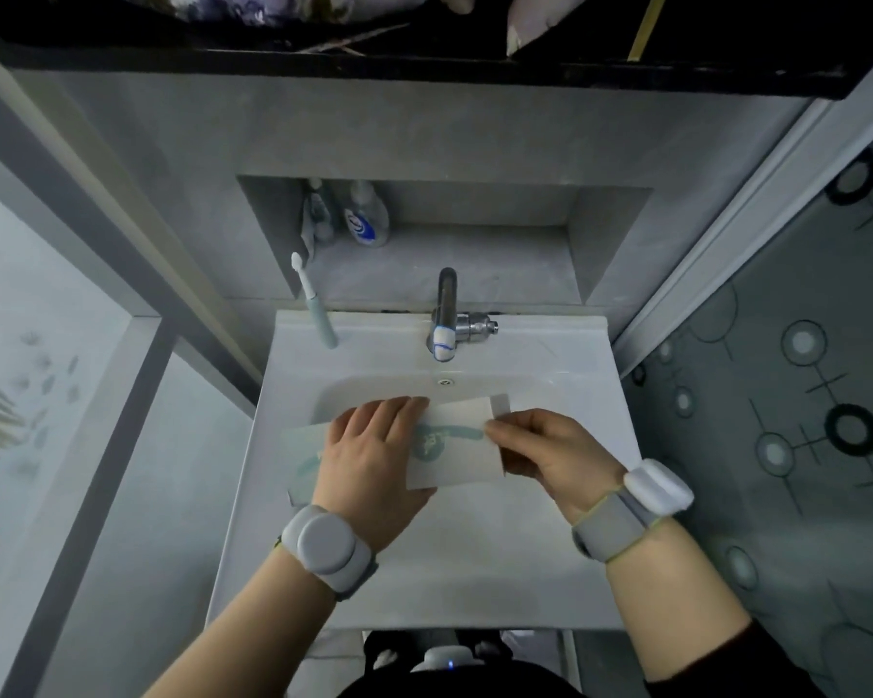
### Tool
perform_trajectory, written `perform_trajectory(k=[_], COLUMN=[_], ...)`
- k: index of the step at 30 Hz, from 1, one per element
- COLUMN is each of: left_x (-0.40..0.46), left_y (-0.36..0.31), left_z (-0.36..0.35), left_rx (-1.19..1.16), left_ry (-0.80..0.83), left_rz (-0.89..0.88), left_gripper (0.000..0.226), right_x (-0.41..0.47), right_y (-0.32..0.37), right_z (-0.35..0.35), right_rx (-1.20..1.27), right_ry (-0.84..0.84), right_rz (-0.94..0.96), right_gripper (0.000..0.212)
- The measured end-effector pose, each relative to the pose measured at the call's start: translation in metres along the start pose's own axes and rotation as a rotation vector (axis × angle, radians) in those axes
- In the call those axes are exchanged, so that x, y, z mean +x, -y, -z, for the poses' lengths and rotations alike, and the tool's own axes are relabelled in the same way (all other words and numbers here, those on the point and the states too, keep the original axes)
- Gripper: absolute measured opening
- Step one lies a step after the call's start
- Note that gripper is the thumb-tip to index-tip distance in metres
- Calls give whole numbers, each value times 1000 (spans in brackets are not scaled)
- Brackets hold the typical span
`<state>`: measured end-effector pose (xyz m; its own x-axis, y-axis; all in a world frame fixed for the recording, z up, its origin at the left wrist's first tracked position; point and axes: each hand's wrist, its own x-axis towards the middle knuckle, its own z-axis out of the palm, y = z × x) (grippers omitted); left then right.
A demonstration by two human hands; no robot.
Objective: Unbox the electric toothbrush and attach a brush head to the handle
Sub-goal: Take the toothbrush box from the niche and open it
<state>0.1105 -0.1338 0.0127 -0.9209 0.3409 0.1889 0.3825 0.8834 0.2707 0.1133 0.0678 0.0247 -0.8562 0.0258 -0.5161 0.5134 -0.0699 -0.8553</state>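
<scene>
A long white toothbrush box point(454, 445) with a teal toothbrush picture lies across the white sink point(550, 571), held over the basin. My left hand point(374, 460) grips the box around its middle from above. My right hand point(540, 455) pinches the box's right end, where a small end flap point(500, 405) sticks up open. An electric toothbrush point(316, 304) with a pale green handle and a white brush head on top stands upright at the sink's back left corner, apart from both hands.
A chrome tap point(447, 314) rises at the sink's back centre. A wall niche point(475, 244) behind it holds bottles point(366, 216) at its left end. A patterned panel point(802, 395) is close on the right, a frosted glass partition point(46, 395) on the left.
</scene>
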Motion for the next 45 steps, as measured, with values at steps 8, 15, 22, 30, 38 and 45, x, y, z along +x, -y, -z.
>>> perform_trajectory(k=[8, 15, 22, 30, 38, 45], left_x=[-2, -10, -13, -16, -16, -17], left_y=[-3, 0, 4, -2, -2, 4], left_z=[-1, -4, -5, -6, -2, -4], left_rx=[24, 20, 42, 66, 4, -89], left_ry=[53, 79, 60, 65, 48, 72], left_rz=[23, 46, 66, 110, 154, 236], left_gripper=[86, 89, 88, 91, 90, 87], right_x=[4, -1, -8, -17, -16, -17], right_y=[-9, -16, -15, -17, -13, -19], right_z=[-1, -5, -11, -16, -17, -20], right_rx=[-9, -77, -340, -410, -363, -381], right_ry=[7, -39, -158, -147, -212, -283], right_rz=[6, 33, 185, 336, 231, 320], right_gripper=[23, 28, 39, 18, 38, 24])
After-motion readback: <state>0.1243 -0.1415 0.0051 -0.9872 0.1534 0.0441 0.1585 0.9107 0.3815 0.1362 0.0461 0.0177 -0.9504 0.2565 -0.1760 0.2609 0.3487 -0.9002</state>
